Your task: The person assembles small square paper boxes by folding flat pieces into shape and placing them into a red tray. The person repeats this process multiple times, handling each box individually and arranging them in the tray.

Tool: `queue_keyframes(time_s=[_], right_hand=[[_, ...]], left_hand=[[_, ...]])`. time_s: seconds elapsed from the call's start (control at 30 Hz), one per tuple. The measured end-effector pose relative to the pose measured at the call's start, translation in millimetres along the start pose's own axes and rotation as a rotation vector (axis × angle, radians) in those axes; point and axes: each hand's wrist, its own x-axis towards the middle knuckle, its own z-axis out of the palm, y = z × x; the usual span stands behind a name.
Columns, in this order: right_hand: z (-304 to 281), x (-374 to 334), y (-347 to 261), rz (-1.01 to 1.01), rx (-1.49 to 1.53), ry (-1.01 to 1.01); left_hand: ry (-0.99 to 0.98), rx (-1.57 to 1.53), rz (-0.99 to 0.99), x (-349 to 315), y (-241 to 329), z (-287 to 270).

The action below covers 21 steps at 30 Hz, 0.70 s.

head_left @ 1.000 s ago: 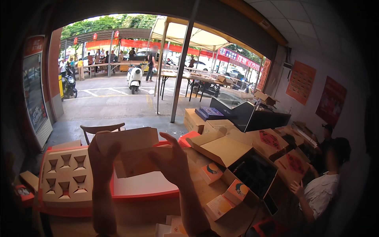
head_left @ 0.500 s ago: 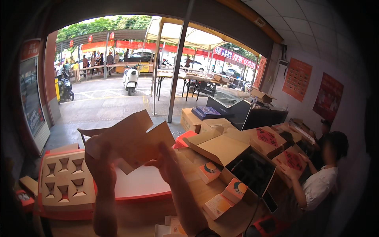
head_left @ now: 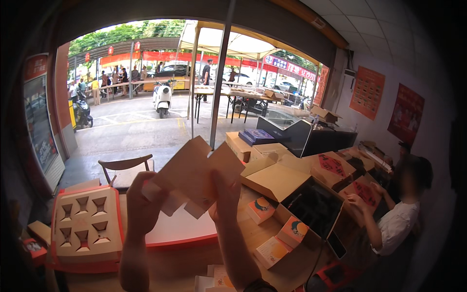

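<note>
A brown cardboard box blank (head_left: pixel 188 168) with notched flaps is up in front of me, over the table, partly folded. My left hand (head_left: pixel 144 207) is closed on its lower left edge. My right hand (head_left: pixel 224 194) grips the right part, with the thumb on the near face. Beneath them lies a flat white panel with a red rim (head_left: pixel 182 229). To its left is a red box holding a brown cardboard insert (head_left: pixel 91 204) with several cut-out slots. Small orange printed boxes (head_left: pixel 260 210) stand right of my right forearm.
A large open carton (head_left: pixel 272 177) with a dark inside sits to the right, and a phone (head_left: pixel 336 245) lies near it. Across the table's right side, a person in a white shirt (head_left: pixel 396 224) handles a carton. A wooden chair (head_left: pixel 127 170) stands beyond the table.
Both hands have carried the cardboard blank to the right, and it has turned somewhat. The chair behind it shows more fully. The view has shifted slightly.
</note>
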Motion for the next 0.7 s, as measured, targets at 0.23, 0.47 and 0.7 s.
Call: queue_keyframes(time_s=[0.23, 0.47, 0.7], right_hand=[[-12.0, -1.2, -9.0, 0.147, -0.361, -0.178], [1.5, -11.8, -7.3, -0.074, -0.589, -0.423], [11.5, -20.3, -27.6, -0.064, -0.588, -0.195]], left_hand=[[-0.355, 0.209, -0.079, 8.2, -13.6, -25.4], [-0.052, 0.254, 0.151, -2.8, -8.1, 5.9], [-0.093, 0.343, 0.113, -10.4, 0.6, 7.9]])
